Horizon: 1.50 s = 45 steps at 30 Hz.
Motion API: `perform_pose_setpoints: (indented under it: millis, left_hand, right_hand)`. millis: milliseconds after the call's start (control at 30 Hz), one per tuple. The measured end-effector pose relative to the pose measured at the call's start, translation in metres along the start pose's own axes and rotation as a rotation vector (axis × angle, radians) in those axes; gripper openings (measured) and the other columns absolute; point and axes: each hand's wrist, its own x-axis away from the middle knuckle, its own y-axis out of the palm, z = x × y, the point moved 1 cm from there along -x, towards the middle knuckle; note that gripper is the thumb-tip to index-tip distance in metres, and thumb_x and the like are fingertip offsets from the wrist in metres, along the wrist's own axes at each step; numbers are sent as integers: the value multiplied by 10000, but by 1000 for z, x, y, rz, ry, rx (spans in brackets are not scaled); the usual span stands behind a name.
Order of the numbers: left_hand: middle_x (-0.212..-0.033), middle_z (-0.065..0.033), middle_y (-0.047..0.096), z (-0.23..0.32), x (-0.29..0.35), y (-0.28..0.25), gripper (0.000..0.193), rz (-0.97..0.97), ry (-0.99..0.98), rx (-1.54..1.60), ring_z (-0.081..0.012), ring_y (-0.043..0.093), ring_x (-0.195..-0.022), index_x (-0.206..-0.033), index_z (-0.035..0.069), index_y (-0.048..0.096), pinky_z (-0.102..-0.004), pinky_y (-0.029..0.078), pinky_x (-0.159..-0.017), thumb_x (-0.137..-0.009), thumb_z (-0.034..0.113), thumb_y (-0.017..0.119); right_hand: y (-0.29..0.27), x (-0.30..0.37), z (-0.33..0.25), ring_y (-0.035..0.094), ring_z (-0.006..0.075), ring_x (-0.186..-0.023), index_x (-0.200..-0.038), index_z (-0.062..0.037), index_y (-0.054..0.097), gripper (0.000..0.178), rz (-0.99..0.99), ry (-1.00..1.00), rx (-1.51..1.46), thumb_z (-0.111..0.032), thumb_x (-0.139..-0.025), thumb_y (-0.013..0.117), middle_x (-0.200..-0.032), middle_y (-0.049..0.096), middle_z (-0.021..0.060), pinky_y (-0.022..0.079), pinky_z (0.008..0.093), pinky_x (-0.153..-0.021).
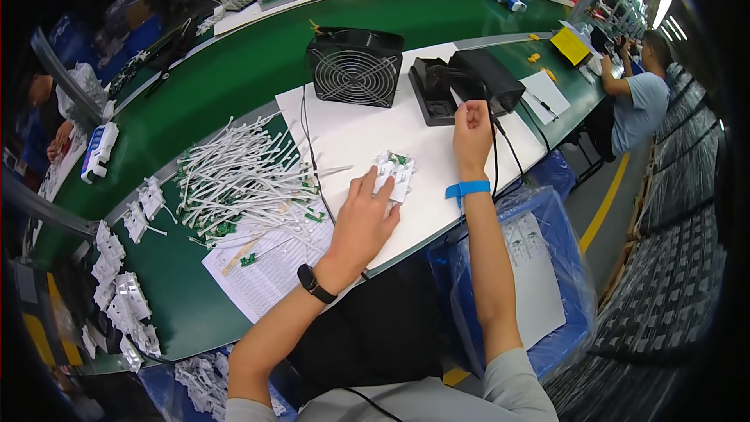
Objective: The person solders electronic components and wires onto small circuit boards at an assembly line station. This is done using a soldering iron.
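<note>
My left hand (363, 215) lies on the white board in front of me, its fingers spread and pressing on a white plastic part (397, 180). A small green circuit board (398, 159) shows at that part's far edge. My right hand (473, 131) is raised beside a black open-topped stand (432, 94), fingers pinched together. What sits between those fingers is mostly hidden; black cables run down close to the hand. Left of my left hand lies a pile of white wires (242, 172) with small green boards on their ends.
A black fan (355, 66) and a black box (492, 78) stand at the back of the white board (375, 137). White plastic parts (125, 305) line the left. Printed paper (266, 285) lies under the wires. A blue lined bin (574, 305) stands right. Co-workers sit beyond the bench and right.
</note>
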Motion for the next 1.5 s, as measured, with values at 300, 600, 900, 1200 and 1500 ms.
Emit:
perform_pose_setpoints:
  millis: [300,600,900,1200,1500]
  left_hand:
    - [-1257,-233,664,17,33,-105,438,174,-177,183,-367,636,-1153,-1196,9,707,-416,505,-998,-804,184,796]
    - [-1101,-302,697,-106,188,-265,451,658,-794,-316,-351,716,-990,-1167,-103,679,-393,560,-853,-839,194,768]
    - [-1129,-278,616,-169,201,-244,459,423,-862,-748,-439,576,-1068,-1205,-82,594,-480,517,-904,-885,216,730]
    - [-1037,-233,706,-97,234,-345,498,520,-788,-745,-398,657,-1024,-1111,-37,698,-469,524,-890,-791,326,815]
    - [-1035,-253,724,-131,296,-363,714,350,-1140,-731,-412,700,-978,-1253,-31,641,-475,551,-849,-832,538,726]
  right_hand:
    - [-9,-1,14,543,107,-713,-924,-50,593,118,-57,-32,-58,-140,-996,617,-769,577,5,455,279,-656]
    - [-3,6,9,452,57,-663,-906,-30,596,188,-90,-31,-60,-178,-1022,596,-726,500,-26,348,252,-580]
    - [3,-1,25,343,43,-647,-802,-24,518,263,-122,-90,-84,-142,-1029,578,-682,397,-56,258,270,-547]
    - [-4,-5,27,349,72,-670,-768,-43,448,349,-96,-187,-117,-208,-1062,539,-694,382,-36,295,282,-588]
    - [51,94,-123,391,84,-588,-744,5,567,237,-686,-316,-44,-91,-935,669,-626,470,21,313,287,-524]
